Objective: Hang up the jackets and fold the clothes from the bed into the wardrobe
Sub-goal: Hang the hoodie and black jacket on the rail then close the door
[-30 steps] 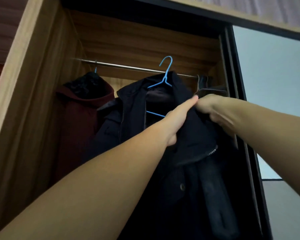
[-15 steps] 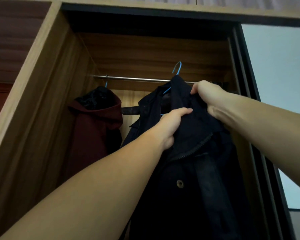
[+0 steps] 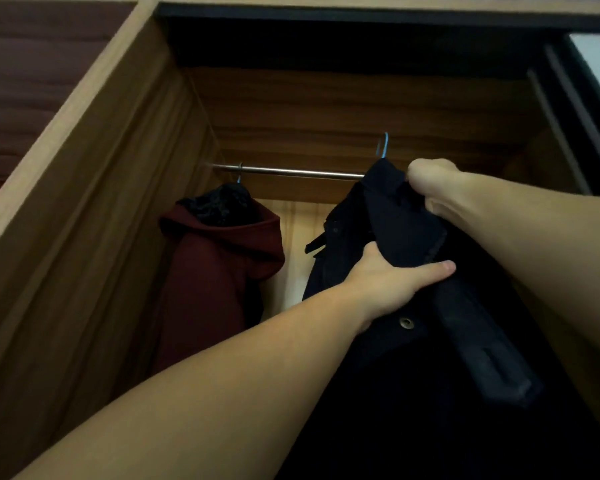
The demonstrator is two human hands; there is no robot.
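Since the earlier frames our view has tipped further up and the black jacket [image 3: 388,216] has gone higher and to the right: its blue hanger hook [image 3: 382,144] now sits up by the rail [image 3: 288,172], where a second ago it hung lower and nearer the middle. Whether the hook is actually over the rail we cannot tell; the collar hides the contact point. Our left hand has shifted from a flat reach along the lapel to a grip lower on the front.

Left to right. The wardrobe side panel [image 3: 94,188] runs up the left edge. Just right of it a maroon hooded jacket [image 3: 219,271] hangs from the rail on its own hanger, dark lining showing in the hood. A strip of pale back panel separates it from the black jacket, so the two are apart.

Our left hand [image 3: 392,285] grips the black jacket's front fabric, thumb stretched out to the right across the cloth, the other fingers tucked behind it. A metal snap [image 3: 406,322] sits just below the wrist. Our right hand [image 3: 430,181] is bunched into a fist on the collar, near the hook. A dark strap [image 3: 482,344] hangs down the jacket front on the right. The sliding door tracks [image 3: 568,109] close off the right side.
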